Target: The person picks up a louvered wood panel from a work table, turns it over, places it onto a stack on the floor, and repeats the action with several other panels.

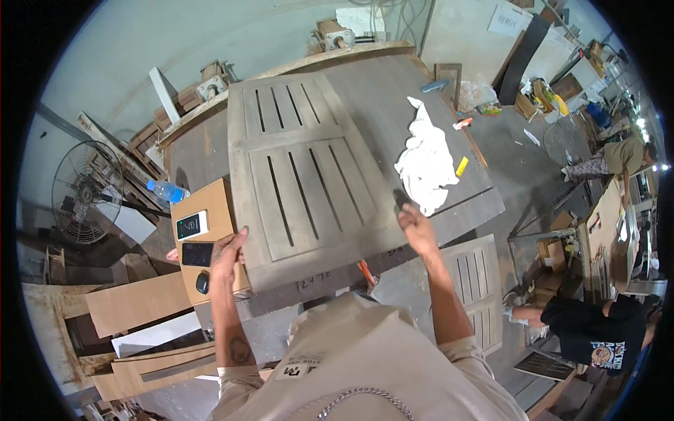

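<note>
A grey-brown wooden door panel with rows of dark slots lies flat on a large work table. My left hand is closed at its near left edge, with the thumb resting against the wood. At the near right corner, my right hand has its fingers curled in around the panel's edge; a small dark patch by the fingertips is too unclear to name. Just beyond that hand lies a crumpled white cloth, with a yellow strip beside it.
Left of the panel, a cardboard box carries a white phone, a dark phone and a black mouse-like object. A water bottle and fan stand farther left. Another slotted panel leans at right; two people are nearby.
</note>
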`<state>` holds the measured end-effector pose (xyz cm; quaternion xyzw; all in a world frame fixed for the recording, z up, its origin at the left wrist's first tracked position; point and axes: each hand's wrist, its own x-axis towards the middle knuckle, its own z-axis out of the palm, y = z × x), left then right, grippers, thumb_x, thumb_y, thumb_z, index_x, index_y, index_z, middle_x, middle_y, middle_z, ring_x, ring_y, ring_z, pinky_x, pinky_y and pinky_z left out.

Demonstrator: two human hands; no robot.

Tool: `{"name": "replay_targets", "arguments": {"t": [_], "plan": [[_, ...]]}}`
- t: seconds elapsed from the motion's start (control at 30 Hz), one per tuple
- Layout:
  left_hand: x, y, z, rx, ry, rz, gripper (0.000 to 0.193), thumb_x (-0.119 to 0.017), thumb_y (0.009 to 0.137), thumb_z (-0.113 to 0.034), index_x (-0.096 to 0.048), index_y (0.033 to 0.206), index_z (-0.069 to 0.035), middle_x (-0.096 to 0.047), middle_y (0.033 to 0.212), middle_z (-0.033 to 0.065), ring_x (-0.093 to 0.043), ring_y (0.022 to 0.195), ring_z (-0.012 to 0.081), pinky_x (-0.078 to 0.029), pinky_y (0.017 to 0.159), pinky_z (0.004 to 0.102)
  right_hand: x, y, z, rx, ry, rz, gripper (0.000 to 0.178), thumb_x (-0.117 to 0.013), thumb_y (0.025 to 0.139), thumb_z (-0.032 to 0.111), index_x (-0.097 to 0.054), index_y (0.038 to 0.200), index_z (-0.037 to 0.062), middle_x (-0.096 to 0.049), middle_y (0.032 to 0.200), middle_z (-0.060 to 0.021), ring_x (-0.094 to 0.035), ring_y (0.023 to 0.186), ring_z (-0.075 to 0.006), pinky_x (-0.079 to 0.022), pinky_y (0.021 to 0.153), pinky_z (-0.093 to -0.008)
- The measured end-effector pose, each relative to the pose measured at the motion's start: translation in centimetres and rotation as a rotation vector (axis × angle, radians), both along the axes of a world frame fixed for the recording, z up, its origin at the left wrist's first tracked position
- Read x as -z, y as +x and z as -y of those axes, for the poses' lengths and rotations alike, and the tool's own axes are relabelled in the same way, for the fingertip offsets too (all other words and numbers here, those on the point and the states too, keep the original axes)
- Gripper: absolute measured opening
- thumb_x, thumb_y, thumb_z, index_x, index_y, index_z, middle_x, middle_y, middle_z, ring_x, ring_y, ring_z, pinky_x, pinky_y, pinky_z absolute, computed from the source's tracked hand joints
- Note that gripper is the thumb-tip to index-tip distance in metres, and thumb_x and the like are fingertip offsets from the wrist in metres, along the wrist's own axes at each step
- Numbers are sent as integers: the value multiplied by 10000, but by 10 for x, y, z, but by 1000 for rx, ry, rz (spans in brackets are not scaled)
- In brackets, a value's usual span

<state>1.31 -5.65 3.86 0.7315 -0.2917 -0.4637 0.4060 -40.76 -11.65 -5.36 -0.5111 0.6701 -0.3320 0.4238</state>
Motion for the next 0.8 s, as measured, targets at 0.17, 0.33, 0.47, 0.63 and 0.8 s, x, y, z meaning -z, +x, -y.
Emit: {"name": "replay_targets", "arguments": {"t": [0.17,0.33,0.47,0.63,0.8], "plan": [[-82,12,-9,108,-219,296,469,-723,808,-303,-397,519,-131,-315,530,-89,-262,513,36,-204,483,239,16,53,-72,-116,232,301,441,-583,912,238,-496,1278,9,-620,1118,-129,-566,1015,-198,-445,884,-325],[-115,-11,-4,249,-428,312,465,-721,789,-199,-360,530,-59,-298,533,-60,-251,539,54,-213,486,256,32,112,-122,-95,278,98,476,-595,901,255,-486,1279,-15,-610,1111,-148,-573,1026,-217,-448,884,-323],[-140,-44,-11,399,-557,509,400,-746,718,-146,-416,570,24,-376,536,68,-326,496,134,-292,466,296,56,130,-154,-18,281,136,527,-588,905,323,-481,1275,-37,-613,1078,-172,-599,955,-212,-471,813,-313],[-142,-60,-15,519,-816,396,310,-720,710,-105,-478,561,18,-427,531,74,-424,463,167,-326,454,301,16,153,-172,74,477,179,574,-555,913,412,-481,1264,-36,-638,902,-132,-609,807,-185,-488,718,-309],[-128,-88,-17,623,-911,303,244,-690,709,-102,-538,542,-8,-468,522,91,-464,465,242,-368,437,367,91,124,-230,67,324,128,535,-538,936,417,-513,1241,-21,-671,889,-94,-618,766,-145,-493,687,-283]]}}
